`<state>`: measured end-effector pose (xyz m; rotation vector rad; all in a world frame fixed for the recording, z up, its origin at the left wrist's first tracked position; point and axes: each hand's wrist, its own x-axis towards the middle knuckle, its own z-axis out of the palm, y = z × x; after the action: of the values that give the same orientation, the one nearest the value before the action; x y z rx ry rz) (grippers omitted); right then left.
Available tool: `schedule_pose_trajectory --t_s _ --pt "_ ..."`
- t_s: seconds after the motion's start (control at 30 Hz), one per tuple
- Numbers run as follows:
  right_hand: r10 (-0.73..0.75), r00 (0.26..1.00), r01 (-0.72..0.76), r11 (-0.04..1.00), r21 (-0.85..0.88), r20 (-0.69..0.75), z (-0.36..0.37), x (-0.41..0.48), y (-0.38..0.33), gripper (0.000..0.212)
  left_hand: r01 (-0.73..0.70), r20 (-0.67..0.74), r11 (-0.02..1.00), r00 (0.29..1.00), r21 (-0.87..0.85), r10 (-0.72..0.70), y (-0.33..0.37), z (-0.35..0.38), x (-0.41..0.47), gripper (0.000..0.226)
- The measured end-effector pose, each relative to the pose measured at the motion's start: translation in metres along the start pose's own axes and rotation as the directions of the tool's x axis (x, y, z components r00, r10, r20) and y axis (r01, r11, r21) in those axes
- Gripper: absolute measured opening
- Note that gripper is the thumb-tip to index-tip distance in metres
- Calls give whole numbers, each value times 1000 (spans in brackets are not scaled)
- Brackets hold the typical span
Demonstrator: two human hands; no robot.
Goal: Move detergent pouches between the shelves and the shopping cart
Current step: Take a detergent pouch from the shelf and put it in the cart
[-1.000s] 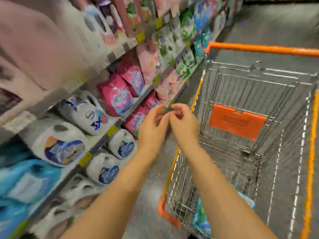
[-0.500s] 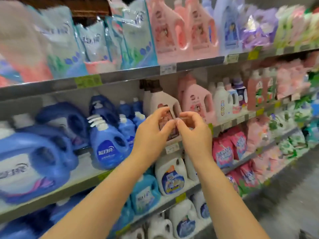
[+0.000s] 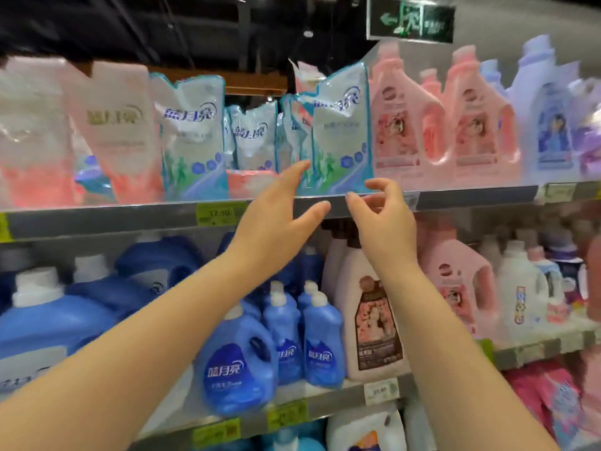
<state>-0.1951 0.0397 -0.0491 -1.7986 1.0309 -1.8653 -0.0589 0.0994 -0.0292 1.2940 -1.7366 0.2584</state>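
Several pale blue detergent pouches stand upright on the top shelf [image 3: 130, 219]. The nearest pouch [image 3: 341, 135] leans at the shelf's front edge, with another pouch [image 3: 192, 138] to its left. My left hand [image 3: 279, 216] reaches up with straight fingers, its fingertips just in front of the nearest pouch's lower left corner. My right hand [image 3: 380, 213] is raised below that pouch's right corner, fingers loosely curled, holding nothing. The shopping cart is out of view.
Pink-and-white pouches [image 3: 120, 135] fill the top shelf's left end; pink bottles [image 3: 400, 125] stand to the right. Blue bottles [image 3: 237, 362] and a beige bottle [image 3: 374, 320] crowd the shelf below. A green exit sign [image 3: 409, 19] hangs overhead.
My view swung from the cart up to the top shelf. My hands, held together fingertip to fingertip before, have parted and risen toward the nearest blue pouch.
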Motion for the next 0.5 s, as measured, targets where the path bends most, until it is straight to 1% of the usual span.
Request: schedule_pose_trajectory --t_s 0.13,0.27,0.33,0.4,0.5 --pt "-38 999 43 991 -124 38 3 85 25 49 70 -55 998 996 0 -70 -11 26 68 72" --pt "-22 992 56 960 -276 125 12 155 46 79 222 23 969 974 107 -225 -21 49 132 86" --pt "17 983 37 955 -293 181 21 177 55 92 278 48 958 958 75 -282 -26 61 157 89" --pt "41 975 21 962 -274 218 31 192 62 104 337 53 941 940 22 -337 -32 72 179 90" --pt "26 965 50 959 -278 261 40 205 67 108 421 39 904 907 -74 -419 -42 87 203 91"
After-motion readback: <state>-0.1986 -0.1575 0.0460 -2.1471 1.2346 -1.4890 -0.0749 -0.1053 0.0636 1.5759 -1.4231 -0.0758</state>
